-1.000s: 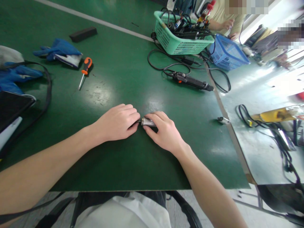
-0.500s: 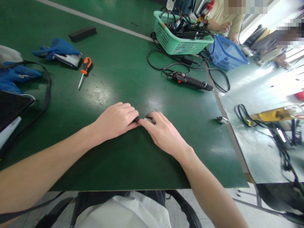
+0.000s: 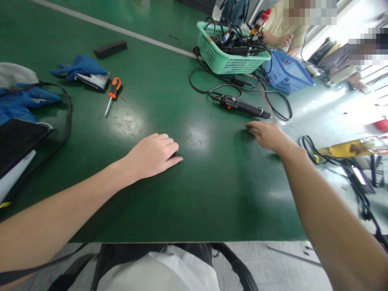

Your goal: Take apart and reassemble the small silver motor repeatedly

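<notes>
My left hand [image 3: 153, 155] lies palm down on the green table mat [image 3: 169, 194], fingers loosely together, and I see nothing in it. My right hand [image 3: 268, 136] is stretched out to the right near the mat's right edge. Its fingers are closed around a small silver metal part [image 3: 253, 130], of which only a grey tip shows at the fingertips. A black corded electric screwdriver [image 3: 242, 106] lies just beyond that hand.
A green basket [image 3: 230, 60] full of cables and tools and a blue basket [image 3: 287, 72] stand at the back right, where a co-worker's hands [image 3: 285, 40] are busy. An orange-handled screwdriver [image 3: 112, 95], blue gloves [image 3: 80, 66] and a black block [image 3: 110, 48] lie at the left.
My right hand has left the spot beside my left hand and swung right toward the mat's edge with the metal part. My left hand has stayed in place.
</notes>
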Demonstrator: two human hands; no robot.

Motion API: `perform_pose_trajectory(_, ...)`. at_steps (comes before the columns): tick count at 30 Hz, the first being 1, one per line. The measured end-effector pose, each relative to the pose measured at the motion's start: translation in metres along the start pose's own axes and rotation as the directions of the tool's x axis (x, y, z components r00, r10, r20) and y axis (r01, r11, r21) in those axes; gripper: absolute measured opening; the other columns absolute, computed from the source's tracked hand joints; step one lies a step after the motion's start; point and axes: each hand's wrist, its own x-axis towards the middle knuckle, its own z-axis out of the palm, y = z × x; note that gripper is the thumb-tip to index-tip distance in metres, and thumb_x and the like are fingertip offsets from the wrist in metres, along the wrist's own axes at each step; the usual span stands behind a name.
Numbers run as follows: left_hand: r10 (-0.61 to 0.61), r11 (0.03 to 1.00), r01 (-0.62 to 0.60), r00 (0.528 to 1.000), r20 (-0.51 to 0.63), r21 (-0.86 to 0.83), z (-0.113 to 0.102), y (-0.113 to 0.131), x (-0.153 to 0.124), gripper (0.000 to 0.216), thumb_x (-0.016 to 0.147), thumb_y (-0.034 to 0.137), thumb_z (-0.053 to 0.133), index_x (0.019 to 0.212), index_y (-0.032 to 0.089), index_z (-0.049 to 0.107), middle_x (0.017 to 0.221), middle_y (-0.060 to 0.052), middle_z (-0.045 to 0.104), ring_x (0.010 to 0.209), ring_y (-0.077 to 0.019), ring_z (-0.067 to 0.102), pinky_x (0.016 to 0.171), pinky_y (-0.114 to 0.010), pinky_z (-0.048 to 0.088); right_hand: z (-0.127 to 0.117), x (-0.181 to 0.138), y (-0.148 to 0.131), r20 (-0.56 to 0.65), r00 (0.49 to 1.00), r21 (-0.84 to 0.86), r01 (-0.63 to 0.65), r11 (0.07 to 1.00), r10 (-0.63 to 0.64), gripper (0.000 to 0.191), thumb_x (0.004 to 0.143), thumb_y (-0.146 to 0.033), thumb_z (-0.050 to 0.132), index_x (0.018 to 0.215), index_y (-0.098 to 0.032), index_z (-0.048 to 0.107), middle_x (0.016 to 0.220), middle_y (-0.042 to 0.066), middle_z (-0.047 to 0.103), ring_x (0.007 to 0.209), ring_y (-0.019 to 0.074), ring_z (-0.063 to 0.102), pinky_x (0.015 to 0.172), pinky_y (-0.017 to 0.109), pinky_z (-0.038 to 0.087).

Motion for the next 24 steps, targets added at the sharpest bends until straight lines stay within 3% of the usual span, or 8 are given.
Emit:
perform_pose_trajectory(2, -0.003, 1.000, 0.003, 1.000, 0.011, -0.002, 0.000, 0.001, 0.000, 0.031, 0.102, 0.041, 0.057, 0.089, 0.016, 0.070, 0.085, -0.006, 0.069, 0.081, -0.0215, 0.062, 0.075, -0.035, 0.045, 0.001, -0.017, 0.033, -0.014, 0.996, 0.034, -0.086, 0.996, 0.087, 0.034, 0.095, -0.015, 0.059, 0.126, -0.017, 0.072, 0.111, 0.017, 0.075, 0.093, 0.0229, 0.068, 0.085, 0.038, 0.045)
perform_pose_trajectory(5, -0.004, 1.000, 0.004, 1.000, 0.018, -0.003, 0.000, 0.002, 0.001, 0.029, 0.102, 0.038, 0.057, 0.090, 0.015, 0.069, 0.086, -0.007, 0.069, 0.081, -0.0212, 0.062, 0.075, -0.034, 0.046, 0.005, -0.053, 0.060, -0.037, 0.974, 0.157, -0.217, 0.964, 0.225, 0.028, 0.093, -0.022, 0.065, 0.119, -0.025, 0.076, 0.103, 0.013, 0.077, 0.087, 0.0225, 0.070, 0.079, 0.039, 0.045)
perform_pose_trajectory(11, 0.011, 1.000, -0.011, 1.000, 0.004, -0.011, 0.002, 0.001, 0.001, 0.023, 0.101, 0.031, 0.055, 0.090, 0.016, 0.068, 0.086, -0.006, 0.069, 0.082, -0.0201, 0.062, 0.076, -0.033, 0.048, 0.027, -0.109, 0.053, -0.192, 0.926, 0.261, -0.271, 0.927, 0.325, 0.029, 0.098, -0.029, 0.054, 0.119, -0.032, 0.075, 0.114, 0.013, 0.076, 0.103, 0.0293, 0.070, 0.086, 0.043, 0.048)
perform_pose_trajectory(18, 0.013, 0.999, -0.014, 1.000, -0.017, -0.029, 0.005, 0.002, 0.001, 0.022, 0.101, 0.027, 0.052, 0.088, 0.017, 0.067, 0.082, -0.005, 0.068, 0.080, -0.0195, 0.062, 0.075, -0.033, 0.049, 0.048, -0.097, -0.003, -0.329, 0.864, 0.208, -0.327, 0.922, 0.381, 0.039, 0.099, -0.031, 0.042, 0.123, -0.022, 0.072, 0.115, 0.015, 0.074, 0.113, 0.0322, 0.064, 0.099, 0.048, 0.045)
perform_pose_trajectory(21, 0.004, 1.000, -0.005, 1.000, -0.020, -0.018, 0.005, 0.003, 0.001, 0.023, 0.101, 0.026, 0.051, 0.087, 0.017, 0.067, 0.081, -0.005, 0.068, 0.080, -0.0201, 0.063, 0.075, -0.034, 0.049, 0.048, -0.074, -0.052, -0.370, 0.860, 0.229, -0.282, 0.932, 0.352, 0.040, 0.098, -0.028, 0.040, 0.120, -0.020, 0.072, 0.114, 0.014, 0.073, 0.109, 0.0311, 0.063, 0.100, 0.049, 0.046)
perform_pose_trajectory(24, -0.027, 1.000, 0.027, 0.999, -0.035, -0.006, 0.004, 0.004, 0.002, 0.023, 0.099, 0.023, 0.049, 0.086, 0.017, 0.067, 0.081, -0.005, 0.069, 0.079, -0.0208, 0.064, 0.076, -0.035, 0.050, 0.044, -0.049, -0.117, -0.390, 0.890, 0.286, -0.126, 0.950, 0.235, 0.036, 0.099, -0.024, 0.040, 0.116, -0.022, 0.072, 0.114, 0.014, 0.072, 0.111, 0.0309, 0.061, 0.102, 0.052, 0.046)
